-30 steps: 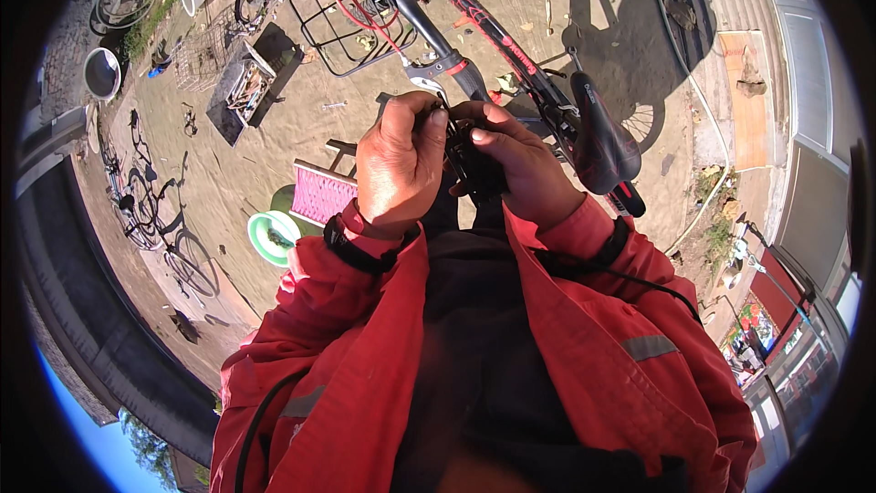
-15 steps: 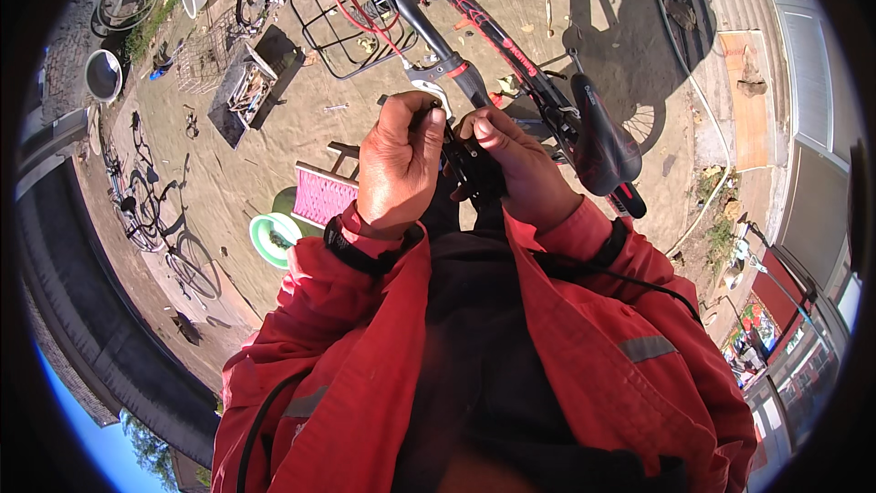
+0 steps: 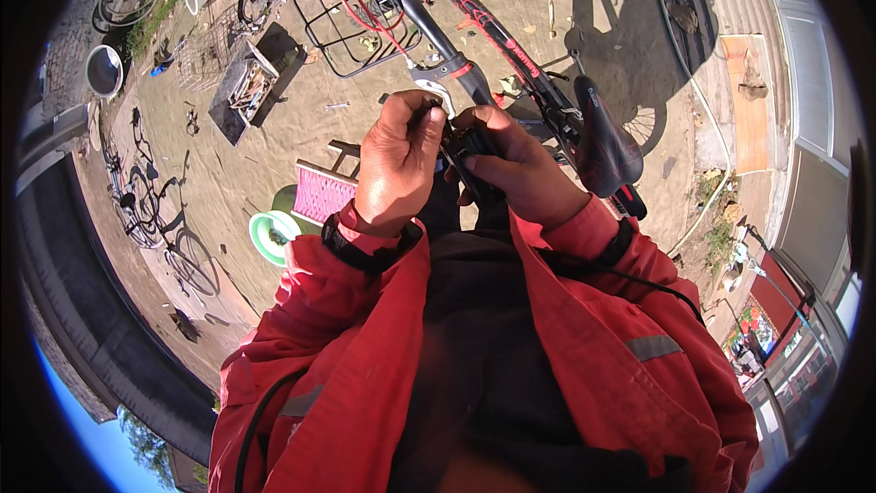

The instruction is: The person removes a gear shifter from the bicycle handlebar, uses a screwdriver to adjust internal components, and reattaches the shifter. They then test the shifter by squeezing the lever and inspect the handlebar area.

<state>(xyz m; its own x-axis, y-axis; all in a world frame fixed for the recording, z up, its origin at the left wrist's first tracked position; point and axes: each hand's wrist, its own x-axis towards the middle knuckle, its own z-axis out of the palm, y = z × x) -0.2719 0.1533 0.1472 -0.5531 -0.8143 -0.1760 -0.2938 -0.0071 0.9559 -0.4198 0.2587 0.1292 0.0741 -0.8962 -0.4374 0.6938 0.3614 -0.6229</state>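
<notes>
Close together in front of my chest, both hands are closed on a small black part [image 3: 454, 153] whose exact kind I cannot make out. My left hand [image 3: 398, 160] pinches its upper left end between thumb and bent forefinger. From the other side, my right hand [image 3: 527, 169] wraps round it, the thumb pressed across its face. Just beyond my fingers is a pale brake lever [image 3: 437, 88] on the black handlebar [image 3: 427, 29] of a bicycle. The bicycle's black and red frame [image 3: 497, 35] runs down to a black saddle [image 3: 604, 141] right of my right hand.
A black wire basket [image 3: 342, 23] is at the front of the bicycle. To the left stand a tool box [image 3: 248, 91], a pink woven stool [image 3: 321, 194] and a pale green basin [image 3: 270, 239]. A spanner [image 3: 337, 106] lies on the ground. A hose [image 3: 691, 82] crosses the right side.
My right thumb has shifted from the top of the black part down across its face, and the right fingers have curled. My left hand keeps its pinch almost unmoved.
</notes>
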